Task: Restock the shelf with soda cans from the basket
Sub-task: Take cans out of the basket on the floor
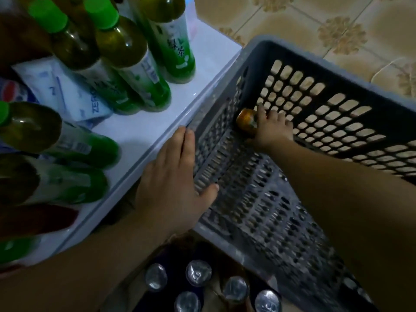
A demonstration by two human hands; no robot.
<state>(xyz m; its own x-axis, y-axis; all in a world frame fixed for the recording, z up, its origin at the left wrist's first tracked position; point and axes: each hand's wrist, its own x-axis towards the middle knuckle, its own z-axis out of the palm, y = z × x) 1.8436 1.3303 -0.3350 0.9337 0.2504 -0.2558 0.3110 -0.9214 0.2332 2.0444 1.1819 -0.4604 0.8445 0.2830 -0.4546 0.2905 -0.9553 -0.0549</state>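
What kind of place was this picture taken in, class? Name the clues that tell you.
Probably a small shop's drinks section. A white shelf holds rows of green-capped tea bottles, sealed cans stand on a lower level, and a grey plastic basket sits on the tiled floor.

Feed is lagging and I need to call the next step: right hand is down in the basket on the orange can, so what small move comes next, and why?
Probably close the right hand on the orange can and lift it clear of the basket. The fingers are draped over the can, which lies on its side in the corner, apparently the last one there. The left hand braces the basket's rim beside the shelf.
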